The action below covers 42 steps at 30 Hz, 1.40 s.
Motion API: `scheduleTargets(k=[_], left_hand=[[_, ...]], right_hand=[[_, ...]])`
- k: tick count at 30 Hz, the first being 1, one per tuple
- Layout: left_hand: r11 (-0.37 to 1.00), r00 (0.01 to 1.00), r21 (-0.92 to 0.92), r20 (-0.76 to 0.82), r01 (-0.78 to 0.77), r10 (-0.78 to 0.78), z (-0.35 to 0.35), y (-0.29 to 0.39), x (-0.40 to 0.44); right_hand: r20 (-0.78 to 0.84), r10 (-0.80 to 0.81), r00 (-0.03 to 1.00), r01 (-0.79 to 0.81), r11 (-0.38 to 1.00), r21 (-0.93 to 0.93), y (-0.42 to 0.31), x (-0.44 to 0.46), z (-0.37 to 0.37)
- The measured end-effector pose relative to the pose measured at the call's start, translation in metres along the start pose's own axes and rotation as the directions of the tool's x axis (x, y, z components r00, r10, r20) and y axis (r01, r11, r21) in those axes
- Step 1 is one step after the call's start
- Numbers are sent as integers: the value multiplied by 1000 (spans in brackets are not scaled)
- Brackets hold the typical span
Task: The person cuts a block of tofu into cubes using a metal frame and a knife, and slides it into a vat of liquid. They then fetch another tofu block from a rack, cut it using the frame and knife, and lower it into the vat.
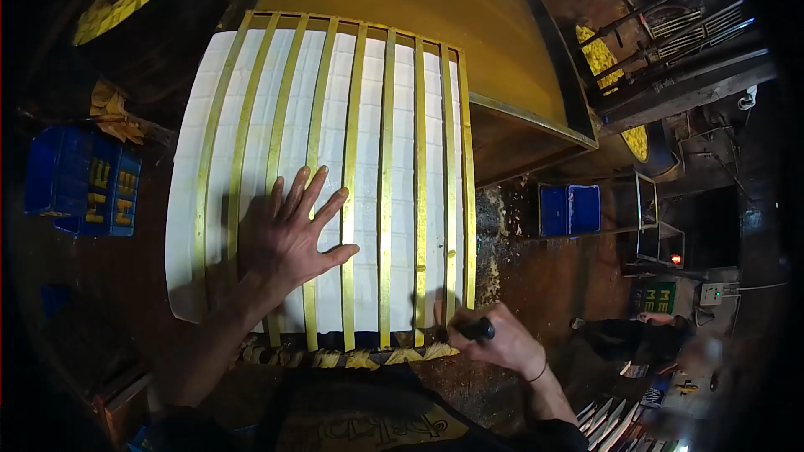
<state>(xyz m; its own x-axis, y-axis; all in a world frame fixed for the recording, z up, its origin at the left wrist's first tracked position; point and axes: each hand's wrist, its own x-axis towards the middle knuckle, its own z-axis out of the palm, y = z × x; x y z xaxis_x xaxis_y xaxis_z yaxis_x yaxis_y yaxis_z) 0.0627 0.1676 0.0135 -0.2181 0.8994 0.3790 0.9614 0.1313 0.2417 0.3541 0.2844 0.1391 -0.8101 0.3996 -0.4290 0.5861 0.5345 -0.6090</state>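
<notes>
A large white slab, marked with faint grid lines, lies in front of me under a frame of long yellow slats. My left hand rests on the slats and slab left of the middle, its fingers spread. At the near right corner, my right hand is closed around a black-handled tool. The working end of that tool is hidden, so I cannot tell its kind. Two small yellow bits sit on the right-hand slats. Pale yellow scraps lie along the near edge.
Behind the slab stands a wide yellowish-brown tray with a raised rim. Blue crates stand to the right, and more blue crates to the left. Vats hold yellow pieces. Another person is at the lower right.
</notes>
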Motion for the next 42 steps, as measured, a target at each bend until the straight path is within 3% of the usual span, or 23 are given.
scheduleTargets(k=[2, 3, 4, 5, 6, 8, 9, 14, 18, 19, 20, 21, 22, 24, 27, 29, 30, 31, 32, 33, 36, 40, 42], left_hand=[[1000, 999, -6, 41, 13, -12, -7, 1, 2], [1000, 999, 5, 30, 15, -15, -7, 0, 3], [997, 997, -56, 63, 44, -40, -5, 0, 3], [990, 993, -118, 101, 76, -65, -3, -1, 3], [988, 992, -134, 109, 80, -65, -1, -2, 2], [985, 985, -139, 151, 100, -79, 2, -3, 4], [979, 983, -166, 162, 118, -91, 5, -4, 1], [977, 972, -159, 206, 144, -110, 2, -3, 2], [991, 974, -78, 205, 113, -95, 2, -4, 1], [990, 975, -88, 204, 107, -87, 3, -4, 1], [992, 980, -72, 180, 100, -86, 5, -4, 0], [994, 984, -52, 159, 91, -82, 6, -3, -2], [995, 983, -49, 169, 87, -77, 5, -3, -1], [995, 982, -52, 169, 90, -80, 4, -2, -2], [994, 978, -61, 196, 87, -73, 2, -4, 1], [996, 974, -49, 218, 76, -64, 2, -6, 1], [995, 980, -54, 186, 81, -70, 6, -7, -1], [995, 985, -58, 155, 83, -73, 11, -7, -3], [996, 980, -43, 182, 84, -75, 6, -6, -2], [995, 973, -39, 214, 92, -81, 2, -5, 0], [994, 970, -41, 229, 99, -87, 1, -6, 0], [991, 967, -76, 239, 109, -88, 3, -7, -2], [991, 968, -84, 238, 100, -77, 7, -7, -3]], right_hand=[[-249, -109, 962, 122, 992, 38, -11, 22, -25], [-459, -183, 869, 229, 972, 45, -18, 46, -46], [-630, -418, 654, 369, 904, -216, -18, 82, -62], [-679, -339, 651, 384, 919, -91, -30, 122, -90], [-756, -390, 526, 359, 907, -218, -18, 174, -101], [-723, -399, 564, 269, 916, -297, -9, 260, -136], [-732, -517, 444, 372, 850, -374, 2, 306, -145], [-566, -527, 634, 245, 831, -500, 18, 367, -159], [-364, -637, 679, 315, 701, -640, 17, 225, -89], [-320, -498, 806, 316, 820, -477, 16, 171, -59], [-210, -9, 978, 60, 970, 237, 51, 125, -11], [-91, 166, 982, -133, 946, 297, -23, 69, -9], [-138, 22, 990, -21, 1000, 11, -19, 42, 8], [12, 5, 1000, -6, 997, 81, -34, 22, 11], [-171, -151, 974, 160, 986, 42, -62, 57, -24], [-497, -320, 806, 340, 939, -53, -82, 119, -63], [-542, -520, 661, 323, 848, -420, -71, 171, -82], [-629, -568, 530, 392, 822, -413, -60, 228, -98], [-662, -471, 583, 357, 881, -312, -60, 272, -113], [-692, -519, 502, 363, 853, -375, -52, 317, -122], [-646, -571, 506, 323, 820, -472, -35, 379, -131], [-452, -663, 597, 311, 710, -631, -28, 315, -102], [-423, -500, 756, 352, 854, -382, -21, 220, -43]])
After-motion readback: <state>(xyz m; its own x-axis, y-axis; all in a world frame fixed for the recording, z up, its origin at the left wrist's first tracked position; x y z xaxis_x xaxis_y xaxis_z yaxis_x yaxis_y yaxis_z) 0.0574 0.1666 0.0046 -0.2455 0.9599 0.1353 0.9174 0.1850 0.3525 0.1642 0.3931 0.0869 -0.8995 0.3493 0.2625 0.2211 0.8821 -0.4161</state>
